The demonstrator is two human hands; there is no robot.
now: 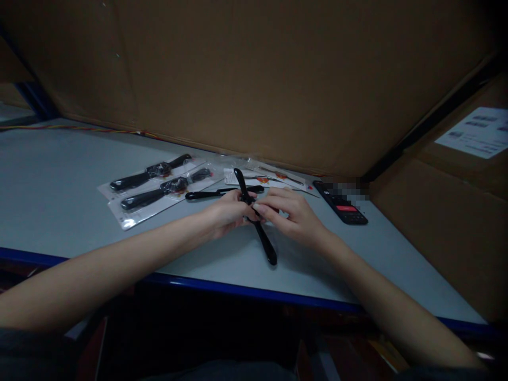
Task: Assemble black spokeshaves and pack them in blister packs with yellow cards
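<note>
A glossy black two-handled tool [265, 242], in outline like a spokeshave, is held aslant above the front part of the table. My left hand [228, 214] is closed around its middle. My right hand [291, 211] is closed in a pinch at the same middle part, thumb and forefinger together; what lies between those fingertips is hidden. One handle points away from me, the other towards me. Just behind my left hand, a second black two-handled tool [202, 194] lies on the table, partly covered by the hand and the held tool.
Packaged black-handled tools [145, 200] lie to the left on white cards in clear plastic. Further cards with orange-red print [262, 180] lie behind my hands. A black phone [343, 206] rests at the right. Cardboard walls [254, 79] enclose the grey table [59, 174], which has a blue front edge.
</note>
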